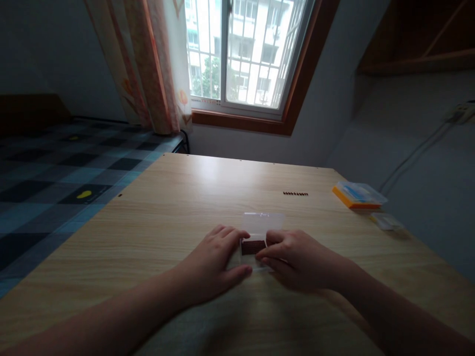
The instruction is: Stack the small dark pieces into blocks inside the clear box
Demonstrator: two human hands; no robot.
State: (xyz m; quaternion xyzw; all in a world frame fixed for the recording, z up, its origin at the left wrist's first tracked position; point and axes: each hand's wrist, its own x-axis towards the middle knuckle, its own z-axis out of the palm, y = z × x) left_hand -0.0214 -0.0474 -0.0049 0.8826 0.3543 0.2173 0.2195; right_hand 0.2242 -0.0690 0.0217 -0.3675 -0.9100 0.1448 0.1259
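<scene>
A small clear plastic box (256,244) with its lid (262,222) hinged open lies on the wooden table (178,217); dark brown small pieces fill its tray. My left hand (218,257) grips the box's left side, fingers curled round it. My right hand (293,254) holds the right side, with fingertips pinched at the tray's edge. A short row of tiny dark pieces (295,193) lies farther back on the table, apart from both hands.
An orange and clear flat case (356,194) and a small clear box (386,221) sit at the table's right edge. A bed with a checked cover (55,183) stands to the left. A window (245,54) and a curtain (148,64) are behind.
</scene>
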